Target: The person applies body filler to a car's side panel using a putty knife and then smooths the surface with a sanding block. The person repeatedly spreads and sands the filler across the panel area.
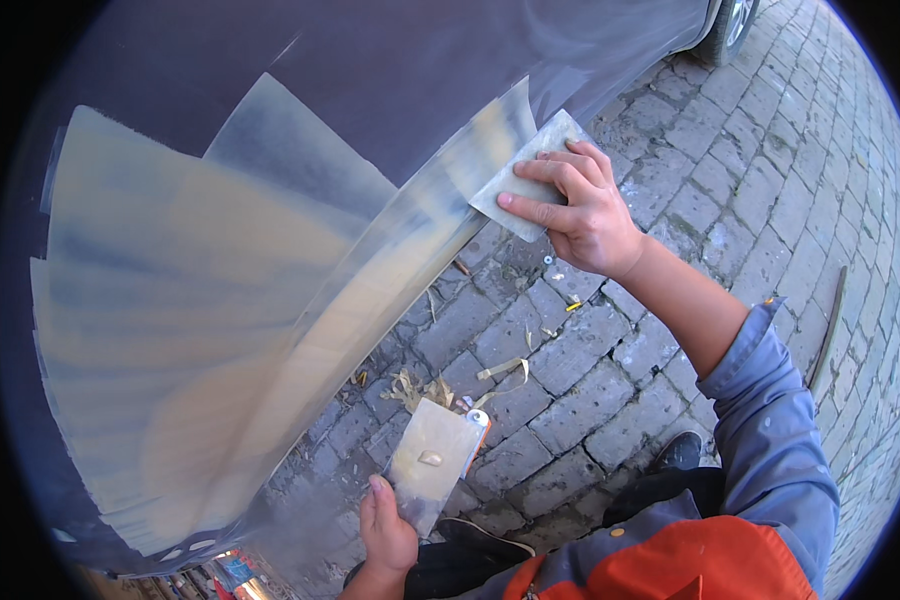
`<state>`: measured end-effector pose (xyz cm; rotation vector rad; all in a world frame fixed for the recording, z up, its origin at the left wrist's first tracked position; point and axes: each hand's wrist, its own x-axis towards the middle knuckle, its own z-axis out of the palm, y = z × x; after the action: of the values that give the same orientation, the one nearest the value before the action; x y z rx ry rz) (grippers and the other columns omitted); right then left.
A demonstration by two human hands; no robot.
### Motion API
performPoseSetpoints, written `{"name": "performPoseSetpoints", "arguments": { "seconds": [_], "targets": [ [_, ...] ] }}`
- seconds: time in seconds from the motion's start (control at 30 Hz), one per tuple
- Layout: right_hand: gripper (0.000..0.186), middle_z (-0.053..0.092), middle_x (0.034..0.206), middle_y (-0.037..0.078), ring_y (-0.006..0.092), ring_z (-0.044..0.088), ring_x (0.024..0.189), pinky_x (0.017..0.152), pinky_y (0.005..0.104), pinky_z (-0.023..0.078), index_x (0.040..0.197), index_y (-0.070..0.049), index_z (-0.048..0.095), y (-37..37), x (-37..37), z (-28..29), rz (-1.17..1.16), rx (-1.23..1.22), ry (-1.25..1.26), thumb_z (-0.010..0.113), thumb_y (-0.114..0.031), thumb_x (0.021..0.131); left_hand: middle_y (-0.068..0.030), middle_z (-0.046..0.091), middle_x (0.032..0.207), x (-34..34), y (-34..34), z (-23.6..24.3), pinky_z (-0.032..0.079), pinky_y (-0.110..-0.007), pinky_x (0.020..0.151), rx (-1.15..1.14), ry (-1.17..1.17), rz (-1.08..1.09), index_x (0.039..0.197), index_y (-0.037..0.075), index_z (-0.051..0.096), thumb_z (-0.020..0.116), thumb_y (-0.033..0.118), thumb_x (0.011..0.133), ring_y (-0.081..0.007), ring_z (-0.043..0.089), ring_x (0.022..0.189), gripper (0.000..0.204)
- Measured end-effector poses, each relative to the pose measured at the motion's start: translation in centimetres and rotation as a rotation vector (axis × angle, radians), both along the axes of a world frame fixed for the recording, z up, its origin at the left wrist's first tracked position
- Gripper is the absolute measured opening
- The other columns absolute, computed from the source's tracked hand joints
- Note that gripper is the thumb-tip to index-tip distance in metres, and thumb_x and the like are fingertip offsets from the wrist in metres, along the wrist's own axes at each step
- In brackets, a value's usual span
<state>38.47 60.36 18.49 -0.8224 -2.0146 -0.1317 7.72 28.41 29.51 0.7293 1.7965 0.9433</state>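
My right hand [585, 215] grips a pale, flat putty spreader [543, 150], fingers spread along its face. The spreader's edge lies against the lower edge of a dark car body panel [370, 60]. Broad overlapping bands of beige and grey filler [200, 290] cover much of that panel. Lower down, my left hand [388, 525] has its thumb over a rectangular putty board [435, 450] that bears a small dab of putty [430, 458]. Beside the board's far corner shows a white-capped orange tube [479, 418]; whether I hold it too, I cannot tell.
Grey paving bricks [770, 200] spread out below and right of the car. Crumpled tape scraps [420, 388] and a small yellow piece [573, 307] lie on them. A wheel [727, 30] stands at the top right. My shoe [680, 452] is near the lower right.
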Motion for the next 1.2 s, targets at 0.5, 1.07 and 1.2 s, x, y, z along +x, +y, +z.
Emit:
{"name": "performPoseSetpoints", "arguments": {
  "seconds": [0.5,1.07,1.2],
  "targets": [
    [0.065,0.067,0.129,0.002,0.0256,0.063,0.117,0.112,0.0528,0.041,0.129,-0.034,0.078,1.4,-3.2,3.9,-0.046,0.26,0.17,0.075,-0.008,0.069,-0.0081,0.072,0.111,1.6,0.3,1.1,0.049,-0.03,0.093,0.084,-0.014,0.059,0.117,-0.007,0.07,0.033,0.038,0.119,-0.0127,0.064,0.101,0.058],
    [0.063,0.066,0.126,-0.001,0.0228,0.059,0.116,0.117,0.0535,0.037,0.125,-0.036,0.08,0.2,-2.8,1.2,-0.03,0.079,0.043,0.074,-0.004,0.071,-0.0133,0.07,0.126,0.0,-0.2,0.8,0.05,-0.034,0.102,0.055,-0.014,0.047,0.131,-0.008,0.065,0.038,0.042,0.118,-0.0194,0.066,0.114,0.058],
    [0.061,0.066,0.125,-0.001,0.0231,0.058,0.113,0.116,0.0539,0.038,0.125,-0.035,0.08,-0.7,-2.2,-0.3,-0.011,0.019,0.015,0.074,-0.004,0.073,-0.0115,0.073,0.119,0.6,0.3,0.9,0.049,-0.032,0.097,0.082,-0.039,0.099,0.124,-0.008,0.069,0.034,0.039,0.118,-0.0165,0.066,0.108,0.059]
  ]
}}
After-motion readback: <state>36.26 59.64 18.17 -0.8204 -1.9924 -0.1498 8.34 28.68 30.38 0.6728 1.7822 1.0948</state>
